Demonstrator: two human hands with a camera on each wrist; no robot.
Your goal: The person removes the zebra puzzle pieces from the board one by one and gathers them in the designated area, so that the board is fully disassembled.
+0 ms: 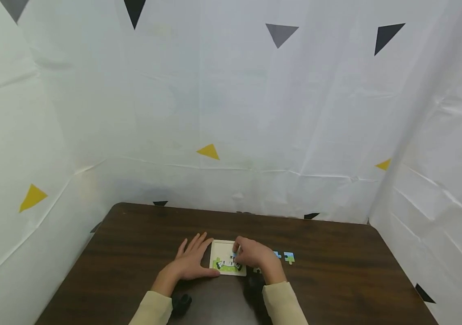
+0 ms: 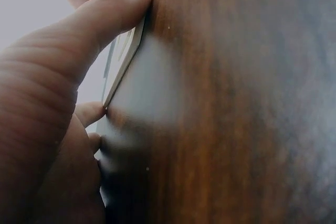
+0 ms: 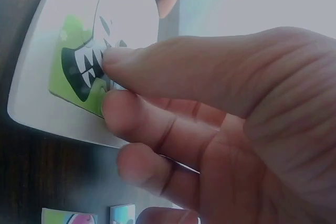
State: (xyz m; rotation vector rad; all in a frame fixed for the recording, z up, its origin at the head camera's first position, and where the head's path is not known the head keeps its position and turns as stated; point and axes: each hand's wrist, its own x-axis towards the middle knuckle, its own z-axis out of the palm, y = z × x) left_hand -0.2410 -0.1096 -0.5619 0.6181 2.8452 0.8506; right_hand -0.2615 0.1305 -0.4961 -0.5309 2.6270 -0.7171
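A small pale puzzle tray lies on the table, with joined pieces of a green, black and white picture along its near part. My left hand is spread at the tray's left side. Its thumb rests along the near edge, and its index finger reaches the far left corner. Over the tray's right part, my right hand pinches a puzzle piece between thumb and fingers. Most of that piece is hidden by the fingertips. In the right wrist view, the fingertips touch the picture's surface.
Right of the tray lie loose puzzle pieces: a blue and green one, a blue one and one partly under the right wrist. The dark wooden table reaches back to a white curtain with coloured triangles.
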